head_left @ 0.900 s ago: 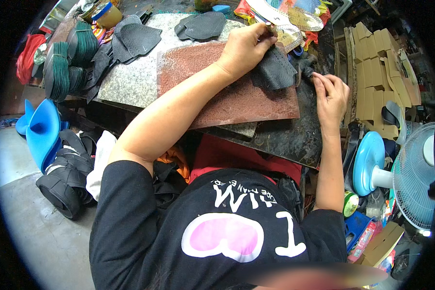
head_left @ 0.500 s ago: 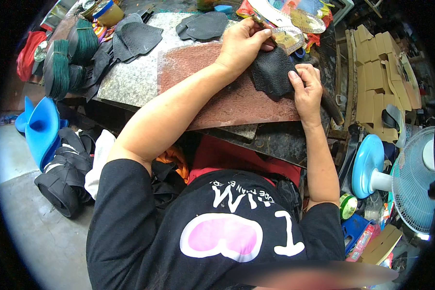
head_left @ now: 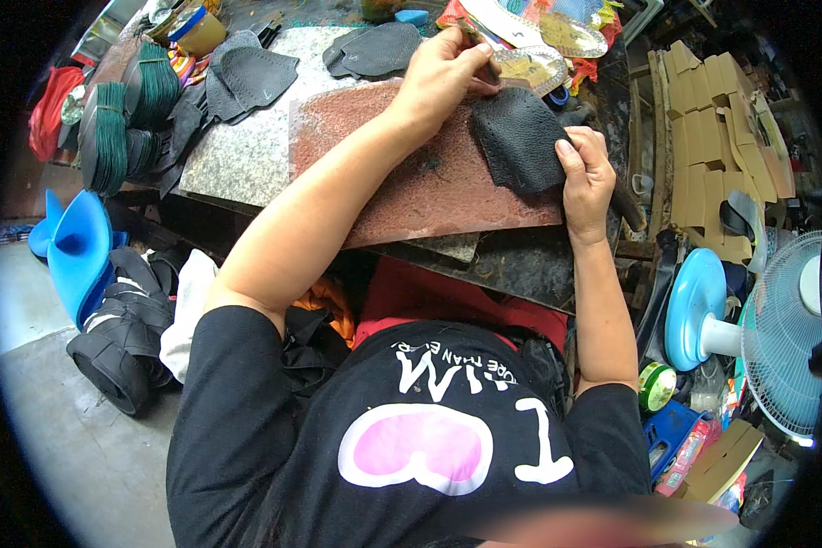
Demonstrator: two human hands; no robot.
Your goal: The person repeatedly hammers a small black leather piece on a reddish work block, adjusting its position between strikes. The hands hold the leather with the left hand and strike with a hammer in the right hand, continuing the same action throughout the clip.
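Note:
My right hand (head_left: 588, 183) pinches the right edge of a black leather piece (head_left: 519, 142) between thumb and fingers. The grained piece has rounded corners and lies over a reddish-brown slab (head_left: 420, 196). Just beyond its upper left corner, my left hand (head_left: 440, 78) is closed round a thin brown tool (head_left: 486, 66), whose kind I cannot make out. Near that hand lie more black leather pieces (head_left: 374, 50), stacked on a speckled pale stone slab (head_left: 237, 155). Another pile of leather pieces (head_left: 251, 78) sits farther left.
Bundles of green cord (head_left: 110, 137) and a yellowish tub (head_left: 201, 32) stand at the far left. Pale sole-shaped pieces (head_left: 530, 68) lie beyond my hands. To the right are cardboard boxes (head_left: 703, 137) and a fan (head_left: 785, 333). Black rolls (head_left: 123, 352) rest on the floor.
My left hand has drawn back slightly to the left, away from the leather piece. The piece now shows more of its face, and my right hand has shifted a little right and down.

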